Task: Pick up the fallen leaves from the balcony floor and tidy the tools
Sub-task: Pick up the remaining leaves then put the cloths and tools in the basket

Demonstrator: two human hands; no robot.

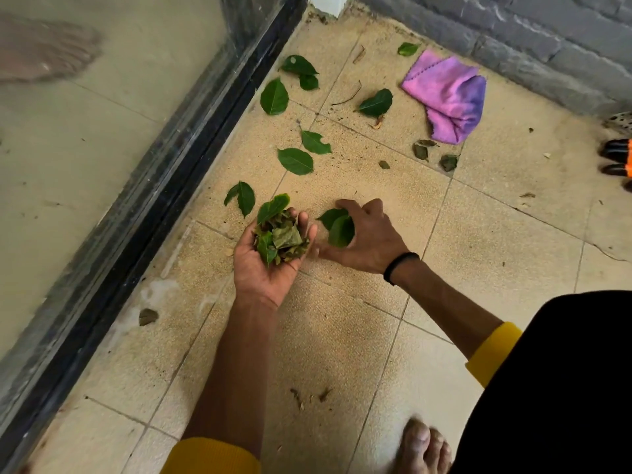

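Crouched on a tiled balcony floor (496,241), midway through gathering fallen leaves. Left hand (265,260) turned palm up and cupped, its grip curled loosely round a wad of collected leaves (278,236), green mixed with dry brown. Right hand (364,239) low over the tile just beside it, fingers (345,204) curled down onto two green leaves (338,225), grip narrow and closing on them. A black band (398,266) worn at the right wrist; yellow cuffs pushed back on both arms.

Still scattered ahead: one leaf (243,197) just left of the cupped hand, a pair (302,153) farther up, several more (287,83) along the dark door track (191,148), another (376,103) near a pink cloth (448,97) lying crumpled by the grey brick wall (513,39). Small dried leaves (432,153) below the cloth, one brown leaf (147,316) by the track. Black and orange tool handles (617,159) just visible at the right edge, apparently untouched.

Best done, judging by the layout: pinch both leaves together at the overlap, lift clear of the tile, then drop onto the wad with the left palm held level and the fingers cupped, since the heap looks loose and near full. Worth working outward from the nearest leaf toward the wall, and emptying the handful before it spills. Dry fragments likely to crumble under a hard squeeze.
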